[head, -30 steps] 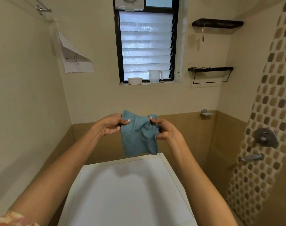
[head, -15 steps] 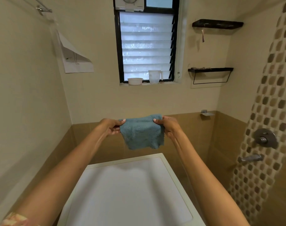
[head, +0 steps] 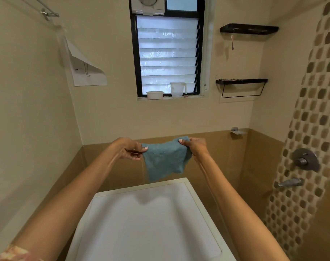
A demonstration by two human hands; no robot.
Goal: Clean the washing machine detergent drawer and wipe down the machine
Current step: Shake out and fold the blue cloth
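Note:
A small blue-green cloth (head: 164, 161) hangs in the air above the far edge of the white washing machine top (head: 151, 223). My left hand (head: 129, 148) pinches its upper left corner and my right hand (head: 195, 146) pinches its upper right corner, so the cloth is spread between them. Both arms reach forward over the machine. The cloth's lower edge ends just above the machine's back rim. The detergent drawer is out of view.
Tiled walls close in left and behind the machine. A louvred window (head: 168, 57) has a white bowl (head: 154, 95) and a plastic jug (head: 177, 89) on its sill. Two black shelves (head: 248, 29) hang at the right. Shower tap fittings (head: 304, 160) protrude from the mosaic wall.
The cloth went from bunched between my hands to spread out flat. My hands moved apart and a little lower toward the machine.

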